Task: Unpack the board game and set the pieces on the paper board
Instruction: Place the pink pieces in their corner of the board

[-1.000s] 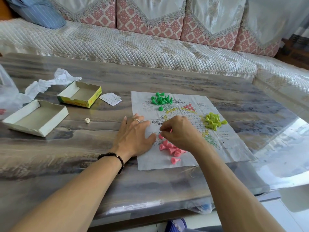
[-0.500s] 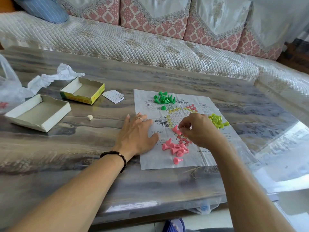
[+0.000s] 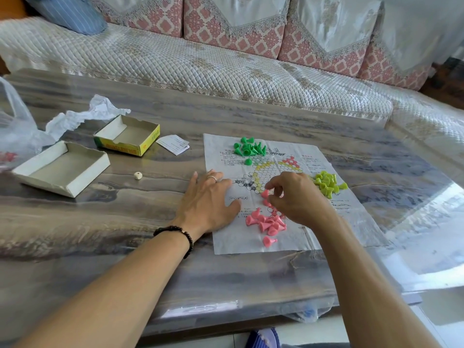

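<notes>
Clear plastic bag at the far left edge of the worktop, crumpled white paper beside it. White box tray, open side up, near the left edge; yellow-sided box half just behind and to its right, also open. Small pale die lying alone on the worktop between the tray and the left hand. Folded printed slip right of the yellow-sided box half. Left hand, ring on one finger and dark bead bracelet at the wrist, resting flat with fingers spread, fingertips and thumb on the left margin of the paper board; grip wide, holding nothing. Paper board spread flat on the worktop, printed with a hexagon track. Green pieces heaped at its far left corner, one standing apart just nearer. Pink pieces heaped near its front edge. Right hand above the track, fingers curled, pinching one pink piece at the fingertips. Yellow-green pieces heaped on the board's right side.
</notes>
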`<state>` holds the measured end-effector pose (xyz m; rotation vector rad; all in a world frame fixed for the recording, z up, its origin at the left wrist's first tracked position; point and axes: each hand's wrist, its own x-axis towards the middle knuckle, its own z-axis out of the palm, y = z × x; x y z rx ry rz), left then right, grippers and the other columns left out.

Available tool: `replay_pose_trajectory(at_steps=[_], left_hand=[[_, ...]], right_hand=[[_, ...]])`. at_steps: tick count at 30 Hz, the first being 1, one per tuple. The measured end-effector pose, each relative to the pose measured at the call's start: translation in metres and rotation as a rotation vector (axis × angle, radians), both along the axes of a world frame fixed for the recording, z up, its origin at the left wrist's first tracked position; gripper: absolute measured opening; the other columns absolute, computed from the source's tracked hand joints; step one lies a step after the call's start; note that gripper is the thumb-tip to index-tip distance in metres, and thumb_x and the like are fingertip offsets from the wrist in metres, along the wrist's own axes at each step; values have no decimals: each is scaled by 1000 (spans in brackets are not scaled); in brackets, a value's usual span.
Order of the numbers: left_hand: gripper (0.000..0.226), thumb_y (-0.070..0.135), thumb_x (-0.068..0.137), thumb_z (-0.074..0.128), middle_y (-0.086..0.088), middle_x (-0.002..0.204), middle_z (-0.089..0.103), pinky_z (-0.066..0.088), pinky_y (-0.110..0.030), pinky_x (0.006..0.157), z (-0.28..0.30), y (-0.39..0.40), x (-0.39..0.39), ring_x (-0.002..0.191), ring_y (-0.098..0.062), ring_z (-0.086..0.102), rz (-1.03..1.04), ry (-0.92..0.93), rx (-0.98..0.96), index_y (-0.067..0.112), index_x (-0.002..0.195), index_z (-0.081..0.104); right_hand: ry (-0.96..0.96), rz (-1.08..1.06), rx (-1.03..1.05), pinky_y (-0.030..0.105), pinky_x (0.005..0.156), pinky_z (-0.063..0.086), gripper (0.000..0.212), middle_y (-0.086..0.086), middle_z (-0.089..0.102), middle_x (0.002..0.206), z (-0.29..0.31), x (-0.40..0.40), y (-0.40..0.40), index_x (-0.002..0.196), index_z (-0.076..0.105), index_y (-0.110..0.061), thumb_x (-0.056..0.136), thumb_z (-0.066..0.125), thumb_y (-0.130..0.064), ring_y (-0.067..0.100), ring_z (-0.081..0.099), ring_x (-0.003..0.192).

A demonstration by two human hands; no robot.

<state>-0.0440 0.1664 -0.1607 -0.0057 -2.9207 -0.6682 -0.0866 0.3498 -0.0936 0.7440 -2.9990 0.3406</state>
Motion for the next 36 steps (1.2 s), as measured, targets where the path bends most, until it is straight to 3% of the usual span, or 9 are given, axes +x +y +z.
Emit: replay_pose_trajectory(at_steps=[3,5,7,13,17,21,28,32,36], left_hand=[[58,50,90,47,-5,155,30,-3,-42,119,0,0,0,146,-17,14,4,-1,-3,21,141,43],[55,48,90,48,-6,154,30,-2,-42,119,0,1,0,146,-17,15,4,4,3,21,138,45],[55,47,90,49,-6,153,31,-1,-42,119,1,1,0,146,-17,16,5,11,6,20,137,46],[56,49,89,50,-5,152,34,4,-43,119,3,2,1,144,-18,21,11,25,-22,21,138,47],[55,48,90,49,-4,153,33,2,-42,120,3,2,1,144,-17,20,13,19,-12,21,137,47],[54,47,90,48,-5,153,32,2,-43,119,1,1,0,145,-18,19,8,13,-19,21,138,46],[60,53,88,46,-7,153,32,3,-44,120,-1,0,-2,145,-19,20,5,6,-17,20,139,45],[58,52,89,49,-6,152,34,3,-43,119,-1,0,-2,144,-19,21,12,20,-31,21,138,46],[58,52,89,49,-6,152,34,3,-43,120,-1,0,-3,144,-18,21,10,16,-25,21,138,46]], right_hand=[[34,24,-91,27,70,53,14,-4,68,83,7,6,2,96,74,-16,86,64,-18,9,60,73],[-43,67,-127,12,61,47,11,-8,68,79,8,12,1,89,75,-17,86,66,-19,-1,58,66],[-120,105,-128,6,53,41,10,-9,69,77,5,16,0,88,76,-17,85,67,-20,-5,56,61],[-145,98,-116,18,62,50,13,-5,73,79,-4,18,-3,87,76,-15,82,65,-10,4,64,69],[-100,78,-220,5,56,40,11,-13,65,70,3,16,3,86,76,-15,84,66,-12,-10,56,59],[31,-33,-302,2,55,38,10,-13,63,68,10,8,23,83,76,-16,83,66,-12,-15,54,60],[34,-82,-189,6,57,35,11,-12,63,70,-1,5,35,84,76,-16,82,66,-11,-5,53,61],[-7,-90,-115,34,70,56,12,-12,66,72,-9,1,32,80,74,-22,82,66,-14,8,62,71],[-17,-82,-96,39,70,58,11,-12,68,74,-14,-3,30,79,73,-24,82,66,-16,8,63,71]])
